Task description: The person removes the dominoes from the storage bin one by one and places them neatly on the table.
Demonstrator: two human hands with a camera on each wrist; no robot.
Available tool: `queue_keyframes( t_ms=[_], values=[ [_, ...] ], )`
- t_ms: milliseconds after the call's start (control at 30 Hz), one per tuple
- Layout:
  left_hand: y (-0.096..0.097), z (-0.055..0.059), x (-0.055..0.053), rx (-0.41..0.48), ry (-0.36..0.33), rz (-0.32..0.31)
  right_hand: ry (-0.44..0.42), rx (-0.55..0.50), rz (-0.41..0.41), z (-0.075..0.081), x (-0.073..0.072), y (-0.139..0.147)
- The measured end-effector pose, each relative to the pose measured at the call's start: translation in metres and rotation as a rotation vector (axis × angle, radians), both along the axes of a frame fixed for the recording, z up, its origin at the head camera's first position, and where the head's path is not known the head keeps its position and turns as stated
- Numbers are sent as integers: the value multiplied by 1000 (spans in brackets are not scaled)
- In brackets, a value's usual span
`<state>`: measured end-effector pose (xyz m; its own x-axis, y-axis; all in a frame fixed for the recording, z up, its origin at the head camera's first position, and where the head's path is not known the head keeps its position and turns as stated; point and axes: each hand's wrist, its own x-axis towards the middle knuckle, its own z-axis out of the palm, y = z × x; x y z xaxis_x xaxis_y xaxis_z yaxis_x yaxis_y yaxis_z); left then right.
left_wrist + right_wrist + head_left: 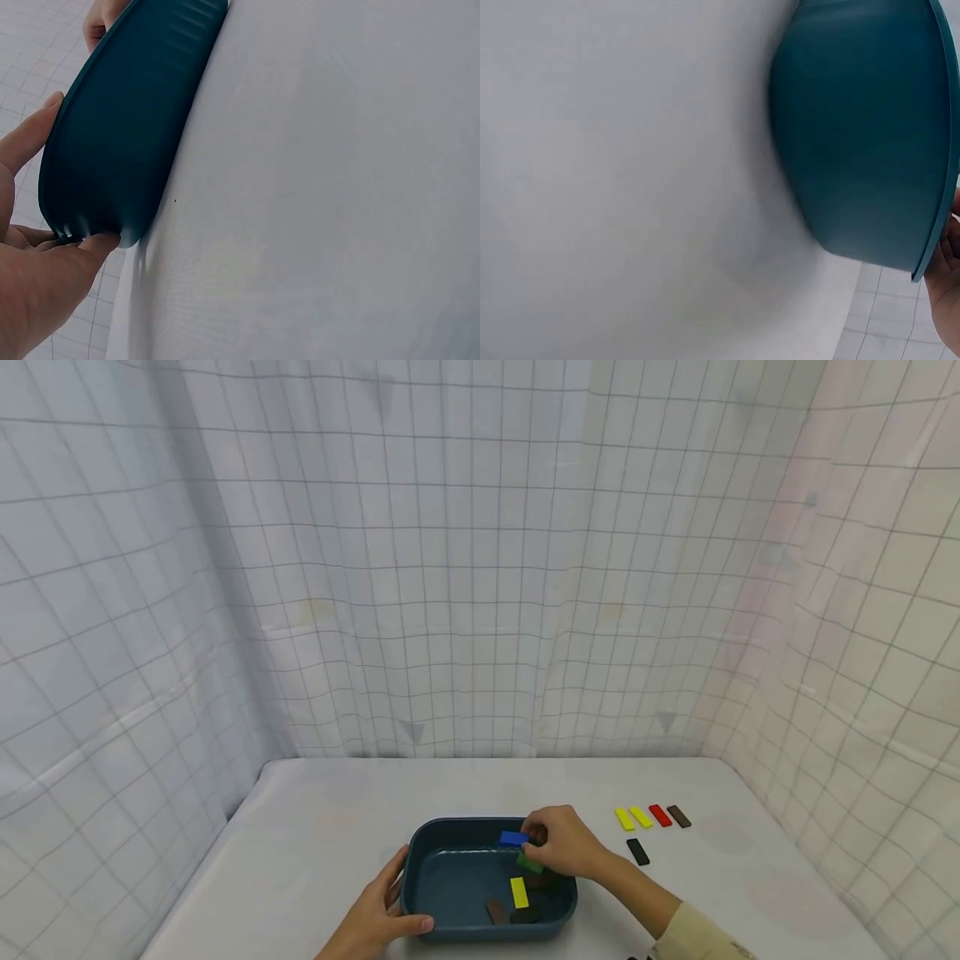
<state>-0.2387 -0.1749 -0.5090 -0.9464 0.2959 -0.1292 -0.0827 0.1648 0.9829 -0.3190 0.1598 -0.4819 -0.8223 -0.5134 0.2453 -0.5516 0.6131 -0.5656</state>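
My left hand (371, 910) grips a dark teal plastic tub (450, 935) at its left end, thumb over the near rim and fingers along the side wall. Over the tub's right part, my right hand (566, 843) pinches a blue rectangular block (513, 838) between thumb and fingers. Just under that thumb shows a green block (530, 862), partly covered. Inside the tub lie a yellow block (519, 892), a brown block (497, 911) and a black block (526, 915). In the right wrist view, the tub wall (862, 135) hides what the right hand (945, 292) holds.
On the white table right of the tub, two yellow blocks (625, 819), a red block (660, 815) and a brown block (678, 816) lie in a row. A black block (638, 852) lies nearer. White gridded curtains (495, 568) enclose the table at back and sides.
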Motion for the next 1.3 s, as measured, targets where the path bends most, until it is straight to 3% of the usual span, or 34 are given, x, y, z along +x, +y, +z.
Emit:
queue_keyframes(
  t_ms=[200,467,833,1200,1300],
  values=[
    [1,0,0,8,-9,1,12,8,-48,0,2,15],
    [0,1,1,34,-16,-22,89,-10,-131,-3,5,37],
    [-2,2,0,54,21,-42,108,-48,-209,0,4,57],
    [-1,0,2,97,18,-59,111,-71,-298,-5,6,101],
    [-3,2,2,73,26,-57,113,-61,-325,-8,6,111]
  ],
)
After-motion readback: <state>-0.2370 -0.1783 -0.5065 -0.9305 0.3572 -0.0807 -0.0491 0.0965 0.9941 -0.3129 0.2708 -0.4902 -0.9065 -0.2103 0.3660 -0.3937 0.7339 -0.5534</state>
